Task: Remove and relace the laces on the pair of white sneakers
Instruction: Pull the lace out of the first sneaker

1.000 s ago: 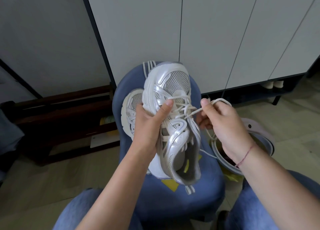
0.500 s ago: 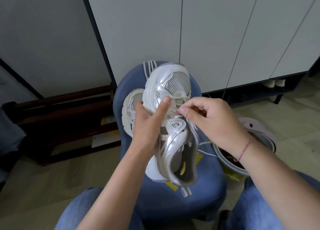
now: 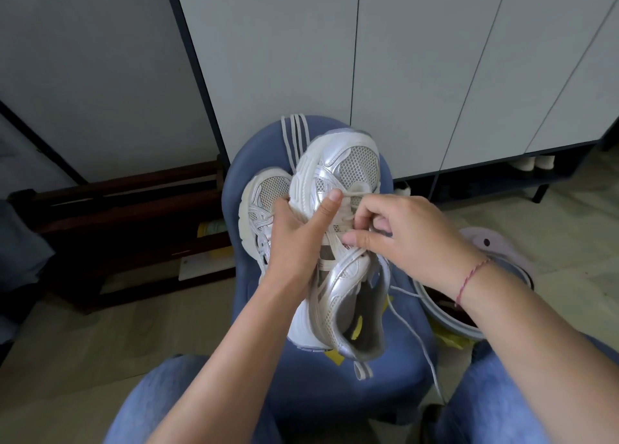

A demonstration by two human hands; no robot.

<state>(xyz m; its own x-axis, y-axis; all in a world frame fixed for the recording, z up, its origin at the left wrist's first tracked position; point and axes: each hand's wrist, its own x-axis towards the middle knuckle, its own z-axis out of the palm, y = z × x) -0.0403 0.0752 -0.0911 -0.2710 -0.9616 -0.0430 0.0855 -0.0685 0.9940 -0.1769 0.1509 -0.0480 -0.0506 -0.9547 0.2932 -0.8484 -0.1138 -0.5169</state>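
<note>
One silver-white mesh sneaker (image 3: 348,162) is held over the blue cushioned seat's (image 3: 335,393) middle: left fingers (image 3: 326,206) clasp its side, and right fingers (image 3: 360,241), back from pulling outward, pinch its cream lace (image 3: 360,193), so unlacing apparently continues.

sneaker (image 3: 338,189): glossy silver overlays, mesh toe | lace (image 3: 407,323): woven cloth | chair (image 3: 335,396): matt blue

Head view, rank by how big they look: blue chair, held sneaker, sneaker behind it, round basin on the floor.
1. blue chair
2. held sneaker, though nearness to the camera enlarges it
3. Unranked: second sneaker and round basin; both are largely hidden.
</note>
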